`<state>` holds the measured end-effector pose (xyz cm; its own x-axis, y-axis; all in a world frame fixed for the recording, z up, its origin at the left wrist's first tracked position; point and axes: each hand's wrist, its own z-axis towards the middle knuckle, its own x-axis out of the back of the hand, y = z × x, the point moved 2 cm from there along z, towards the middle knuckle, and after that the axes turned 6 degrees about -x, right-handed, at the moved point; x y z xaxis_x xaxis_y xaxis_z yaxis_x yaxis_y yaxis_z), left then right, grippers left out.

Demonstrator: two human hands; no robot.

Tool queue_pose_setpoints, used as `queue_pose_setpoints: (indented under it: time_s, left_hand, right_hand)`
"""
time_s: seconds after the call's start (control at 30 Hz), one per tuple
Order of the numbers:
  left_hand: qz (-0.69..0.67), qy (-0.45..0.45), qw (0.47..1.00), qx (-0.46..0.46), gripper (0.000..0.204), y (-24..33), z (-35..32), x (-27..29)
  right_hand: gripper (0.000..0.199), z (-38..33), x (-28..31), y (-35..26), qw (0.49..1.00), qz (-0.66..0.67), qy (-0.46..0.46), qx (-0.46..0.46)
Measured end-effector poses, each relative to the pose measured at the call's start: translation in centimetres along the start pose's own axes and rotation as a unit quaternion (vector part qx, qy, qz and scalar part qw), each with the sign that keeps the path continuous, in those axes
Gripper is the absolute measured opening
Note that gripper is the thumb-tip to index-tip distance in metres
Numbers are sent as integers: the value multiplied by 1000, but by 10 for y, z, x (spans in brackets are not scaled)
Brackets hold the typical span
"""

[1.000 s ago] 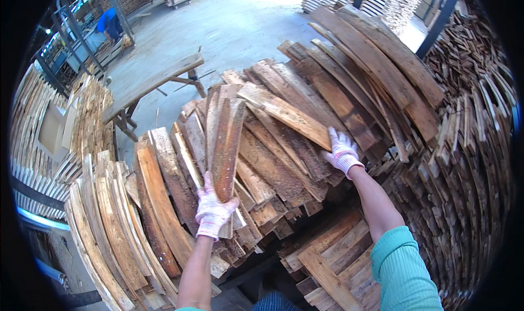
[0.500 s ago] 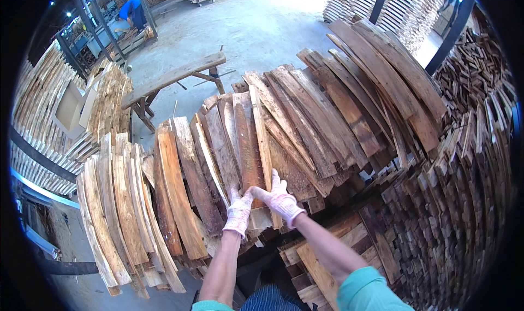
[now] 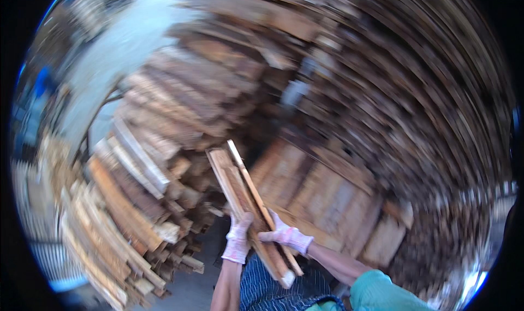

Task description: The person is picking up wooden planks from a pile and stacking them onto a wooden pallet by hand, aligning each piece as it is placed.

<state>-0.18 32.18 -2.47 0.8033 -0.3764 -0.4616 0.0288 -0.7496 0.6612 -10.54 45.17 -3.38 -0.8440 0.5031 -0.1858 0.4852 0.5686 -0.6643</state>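
Note:
A few narrow wooden boards (image 3: 232, 182), rough and brown with a paler strip along the right side, slant in front of my body. My left hand (image 3: 238, 237), in a whitish glove, is closed on their left edge near the lower end. From the right, my right hand (image 3: 286, 235), gloved the same way, grips them with its thumb lying across the top. The boards' far ends point up toward a gap between two wood piles. Their near ends reach down over my dark striped clothing (image 3: 256, 283).
A heap of loose boards (image 3: 123, 202) lies along the left, its ends jutting toward me. Ahead and to the right sits a low stack of flat boards (image 3: 322, 191). A tall wall of stacked wood (image 3: 415, 92), blurred, fills the right. Pale floor (image 3: 109, 54) shows at upper left.
My hands have lifted the boards off the heap and brought them in toward my body. The view has swung right, so the heap now sits on the left.

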Motion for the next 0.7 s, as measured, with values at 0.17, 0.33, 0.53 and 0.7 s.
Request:
queue_pose_setpoints:
  time_s: [0.17,0.33,0.53,0.7]
  left_hand:
    - [82,-140,984,79,79,-100,-31,-74]
    - [203,-236,942,126,67,-242,-84,-195]
    - [383,-354,846,109,86,-400,-151,-305]
    - [572,-281,769,39,84,-475,-145,-303]
  right_hand:
    - [136,-100,63,92,976,155,139,68]
    - [95,-236,159,176,918,222,324,55]
    - [91,-342,259,300,862,263,433,24]
    - [107,-308,323,377,810,42,522,-265]
